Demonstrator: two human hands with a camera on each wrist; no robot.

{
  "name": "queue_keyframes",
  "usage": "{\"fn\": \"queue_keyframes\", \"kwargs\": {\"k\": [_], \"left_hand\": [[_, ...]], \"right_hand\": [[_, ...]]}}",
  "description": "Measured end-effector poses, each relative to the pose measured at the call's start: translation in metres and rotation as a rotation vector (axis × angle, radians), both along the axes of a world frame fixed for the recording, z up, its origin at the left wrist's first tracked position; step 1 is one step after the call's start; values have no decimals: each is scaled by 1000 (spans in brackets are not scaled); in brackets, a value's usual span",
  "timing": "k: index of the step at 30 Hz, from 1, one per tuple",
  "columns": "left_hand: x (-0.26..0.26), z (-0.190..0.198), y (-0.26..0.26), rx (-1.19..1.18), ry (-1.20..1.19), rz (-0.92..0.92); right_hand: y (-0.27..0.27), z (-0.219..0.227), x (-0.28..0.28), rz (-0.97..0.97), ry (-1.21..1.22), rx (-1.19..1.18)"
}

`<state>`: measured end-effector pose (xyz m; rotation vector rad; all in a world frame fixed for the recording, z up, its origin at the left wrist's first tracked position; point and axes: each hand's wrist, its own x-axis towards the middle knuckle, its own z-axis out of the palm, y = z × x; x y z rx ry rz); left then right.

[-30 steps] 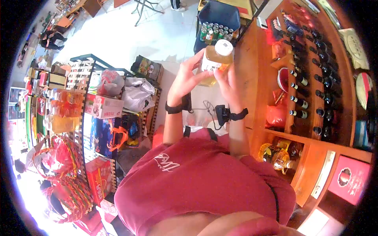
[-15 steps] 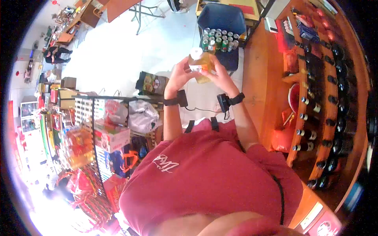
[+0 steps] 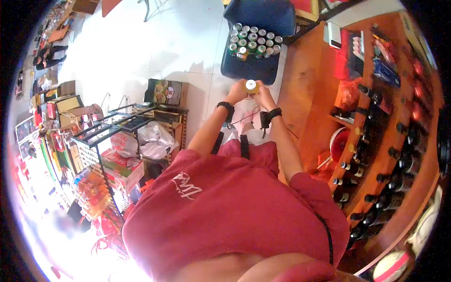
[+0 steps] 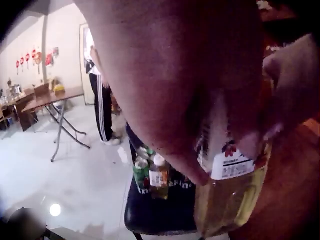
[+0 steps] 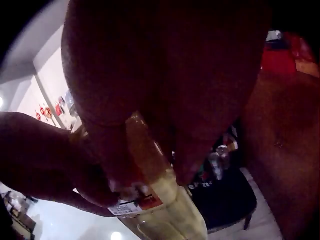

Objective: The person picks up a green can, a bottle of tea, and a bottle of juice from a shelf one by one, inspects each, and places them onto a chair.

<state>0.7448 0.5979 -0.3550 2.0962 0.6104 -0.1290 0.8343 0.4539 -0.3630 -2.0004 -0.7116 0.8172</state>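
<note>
- The bottle holds a yellow drink and wears a white label with small red fruit and a barcode; its print is too blurred to read.
- The left hand and right hand both curl around the bottle, held out over the blue chair loaded with cans.
- Only the head view shows its white cap; the wrist views show the label.

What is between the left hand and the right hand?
The bottle of yellow liquid lies between the left hand and the right hand; both hold it. The head view shows this best.
</note>
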Motion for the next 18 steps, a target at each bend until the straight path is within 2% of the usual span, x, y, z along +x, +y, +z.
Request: {"fn": "queue_keyframes", "kwargs": {"k": [2,3,4,5,6,7,9,10,11,12,13,17,18], "left_hand": [[14,-40,10,-7,1,-116],[19,-44,16,-148,100,-141],[21,-41,16,-303,203,-167],[43,-39,36,-426,282,-201],[31,-168,24,-19,-129,-153],[46,-131,36,-97,17,-219],[67,-86,60,-233,131,-108],[72,-114,63,-274,25,-49],[86,-143,70,-247,55,-5],[96,-154,73,-223,99,26],[97,-160,67,-209,150,48],[126,-187,74,-153,30,121],[133,-216,74,-136,-9,124]], "right_hand": [[8,-20,16,-21,1,-91],[10,-29,22,-32,22,-165],[14,-39,35,-6,118,-115],[17,-46,36,5,134,-156],[31,-44,47,24,120,-180],[40,-54,62,63,114,-221],[49,-98,77,56,83,-233],[55,-103,83,39,125,-252],[68,-112,91,9,167,-253],[77,-131,99,11,129,-224],[83,-130,102,6,97,-204],[103,-148,131,-68,90,-280],[109,-150,135,-95,80,-263]]}}
